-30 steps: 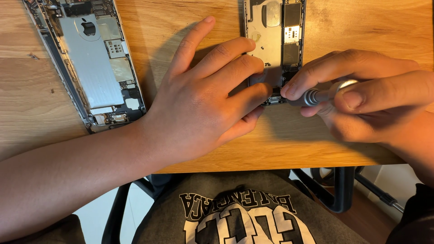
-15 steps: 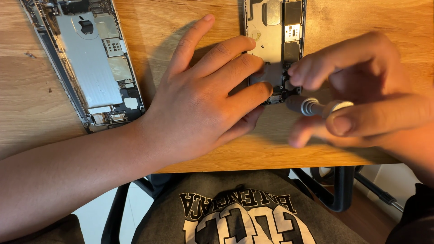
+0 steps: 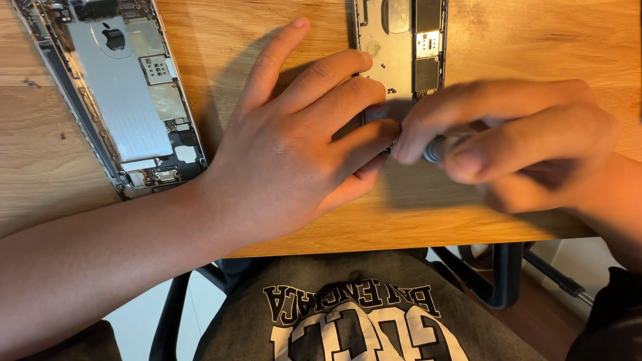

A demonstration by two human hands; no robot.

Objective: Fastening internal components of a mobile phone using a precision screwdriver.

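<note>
- Now, at ten o'clock an opened phone shell (image 3: 124, 93) lies apart on the wooden bench (image 3: 281, 40).
- Your left hand (image 3: 294, 147) lies flat, fingers spread, pinning the second opened phone (image 3: 401, 47) at twelve o'clock.
- Your right hand (image 3: 515, 140) has shifted left and pinches the small screwdriver (image 3: 441, 147) at that phone's lower end, so you are back on the screw.
- Below the bench edge: chair legs, pale floor.

Bright, warm light falls evenly on the bench (image 3: 267, 220), with soft shadows beside the left hand (image 3: 294, 140). The right hand (image 3: 515, 140) is motion-blurred (fingers (image 3: 468, 157) smeared); everything else stays sharp.
</note>
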